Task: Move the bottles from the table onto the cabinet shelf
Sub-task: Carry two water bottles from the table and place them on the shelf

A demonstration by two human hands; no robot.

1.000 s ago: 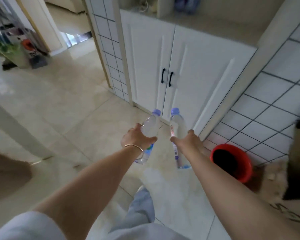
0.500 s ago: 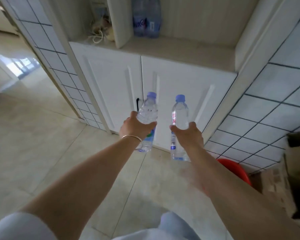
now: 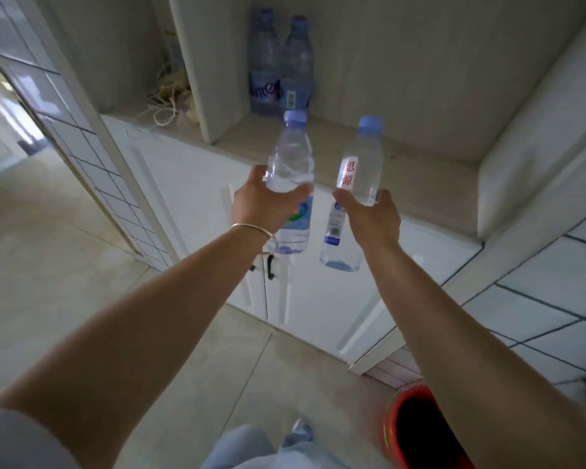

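Both grips are loaded, one water bottle apiece, held out in the air in front of the cabinet. Only the head view to go by, so here's what it gives.

Left hand (image 3: 263, 203) is wrapped round the middle of the left bottle (image 3: 290, 184), thumb across the front, fingers curled behind it: a closed, firm grip. That bottle is clear with a blue cap, a blue and green label below the thumb, and it stands close to upright, base hanging free. A thin bangle (image 3: 256, 230) circles the left wrist.

Right hand (image 3: 374, 218) has the right bottle (image 3: 352, 198) clasped from the side, thumb on the label, fingers round the back, closed on it too. This one is slimmer, blue cap again, with red characters on a white label, and it tilts a little, cap leaning to the right.

The two held bottles sit side by side, apart, not touching, both hanging in front of the front edge of the cabinet shelf (image 3: 420, 170) with white doors below them.

Back on that shelf, two more bottles (image 3: 279, 67) already stand upright against the divider panel (image 3: 203, 62), close together, seemingly touching. Left of the panel, in the next compartment, lies a tangle of pale cord (image 3: 164, 103).

Down at the bottom right, on the tiled floor, stands a red bucket (image 3: 391, 421), partly hidden behind the right forearm.
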